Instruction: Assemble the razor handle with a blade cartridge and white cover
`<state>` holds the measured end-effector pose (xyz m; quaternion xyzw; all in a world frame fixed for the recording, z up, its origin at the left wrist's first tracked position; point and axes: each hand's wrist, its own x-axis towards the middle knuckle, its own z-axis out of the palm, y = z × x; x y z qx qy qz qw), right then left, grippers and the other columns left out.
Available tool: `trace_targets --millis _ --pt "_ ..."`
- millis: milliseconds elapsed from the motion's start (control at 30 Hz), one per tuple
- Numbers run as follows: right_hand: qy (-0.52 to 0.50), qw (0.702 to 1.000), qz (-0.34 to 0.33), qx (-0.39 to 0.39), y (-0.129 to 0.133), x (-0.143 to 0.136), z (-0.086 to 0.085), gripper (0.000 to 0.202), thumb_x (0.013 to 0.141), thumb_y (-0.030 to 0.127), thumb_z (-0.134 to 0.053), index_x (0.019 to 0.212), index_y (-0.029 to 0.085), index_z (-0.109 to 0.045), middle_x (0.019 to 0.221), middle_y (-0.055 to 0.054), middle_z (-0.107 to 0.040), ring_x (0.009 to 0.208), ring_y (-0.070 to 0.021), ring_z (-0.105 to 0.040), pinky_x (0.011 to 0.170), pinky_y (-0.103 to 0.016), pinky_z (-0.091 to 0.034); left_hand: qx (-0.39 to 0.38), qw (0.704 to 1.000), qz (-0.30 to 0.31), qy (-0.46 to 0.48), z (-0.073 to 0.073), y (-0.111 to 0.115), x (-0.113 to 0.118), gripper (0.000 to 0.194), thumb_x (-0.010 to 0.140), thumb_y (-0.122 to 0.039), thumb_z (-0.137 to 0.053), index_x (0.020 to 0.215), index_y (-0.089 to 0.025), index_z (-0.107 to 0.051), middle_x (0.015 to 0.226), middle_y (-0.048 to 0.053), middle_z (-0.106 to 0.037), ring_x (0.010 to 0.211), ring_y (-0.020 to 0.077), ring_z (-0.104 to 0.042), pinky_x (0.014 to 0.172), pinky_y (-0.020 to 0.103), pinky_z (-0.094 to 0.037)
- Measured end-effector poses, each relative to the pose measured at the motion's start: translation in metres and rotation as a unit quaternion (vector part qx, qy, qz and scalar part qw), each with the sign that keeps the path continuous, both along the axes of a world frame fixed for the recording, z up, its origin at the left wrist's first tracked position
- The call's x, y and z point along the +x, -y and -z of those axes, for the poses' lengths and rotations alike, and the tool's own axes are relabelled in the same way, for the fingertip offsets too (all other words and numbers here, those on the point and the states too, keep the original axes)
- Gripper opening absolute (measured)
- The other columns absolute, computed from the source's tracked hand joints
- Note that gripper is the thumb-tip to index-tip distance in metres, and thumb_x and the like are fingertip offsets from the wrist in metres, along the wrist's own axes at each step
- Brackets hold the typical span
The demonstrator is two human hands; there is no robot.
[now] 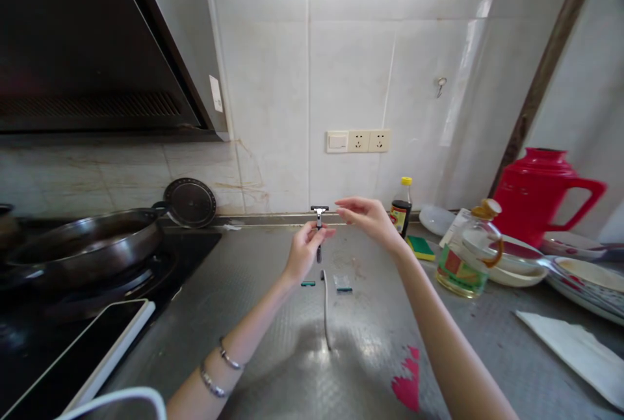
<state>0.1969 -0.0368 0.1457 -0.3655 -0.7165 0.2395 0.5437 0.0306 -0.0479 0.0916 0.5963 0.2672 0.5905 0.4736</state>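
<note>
My left hand is closed around the handle of a razor, held upright with its dark, T-shaped head at the top. To the right of that head is my right hand; its fingers and thumb are stretched toward the razor with a small gap, and no object shows between them. On the metal counter below lie a green-edged razor cartridge and a small clear packet with another green-edged strip. Between them a thin, pale, slightly curved stick with a dark end points toward me.
At left, a metal pan sits on the black stove, with a phone in front. At right stand a soy sauce bottle, a sponge, an oil jug, a red thermos and stacked plates. A range hood hangs upper left.
</note>
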Motion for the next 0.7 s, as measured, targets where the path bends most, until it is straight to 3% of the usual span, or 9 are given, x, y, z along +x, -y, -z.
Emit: trace_targets --millis 133,333,533,700 --pt "0.08 0.996 0.042 0.017 0.005 -0.005 0.001 0.027 0.074 0.039 -0.061 0.08 0.015 -0.07 0.069 -0.004 -0.068 0.061 -0.0147 -0.058 0.052 -0.023 -0.042 -0.007 0.999 -0.039 0.009 -0.005 -0.006 -0.005 0.026 0.072 -0.034 -0.067 0.087 -0.014 -0.059 0.084 0.007 -0.071 0.091 0.0221 -0.065 0.086 0.034 -0.045" --pt "0.221 0.975 0.03 0.013 0.02 -0.024 0.016 0.028 0.078 0.039 -0.057 0.07 0.015 -0.068 0.063 -0.002 -0.065 0.058 -0.0121 -0.054 0.052 -0.021 -0.035 -0.024 0.994 -0.102 -0.013 -0.007 -0.016 -0.014 0.028 0.067 -0.034 -0.071 0.082 -0.014 -0.057 0.077 0.008 -0.071 0.079 0.0215 -0.067 0.075 0.032 -0.048" --pt "0.357 0.925 0.126 0.0 0.029 -0.049 0.035 0.031 0.081 0.043 -0.053 0.068 0.018 -0.065 0.064 -0.004 -0.065 0.056 -0.0133 -0.055 0.05 -0.022 -0.03 -0.023 0.99 -0.128 -0.057 0.001 -0.024 -0.016 0.032 0.063 -0.035 -0.073 0.079 -0.015 -0.054 0.064 0.004 -0.068 0.061 0.0192 -0.065 0.06 0.028 -0.049" --pt "0.431 0.882 0.191 0.02 0.033 -0.067 0.045 0.027 0.086 0.033 -0.044 0.079 0.018 -0.064 0.072 -0.009 -0.068 0.062 -0.0185 -0.062 0.052 -0.023 -0.032 -0.024 0.991 -0.115 -0.064 0.008 -0.026 -0.015 0.033 0.063 -0.038 -0.073 0.078 -0.016 -0.053 0.062 0.004 -0.067 0.054 0.0183 -0.064 0.05 0.025 -0.046"
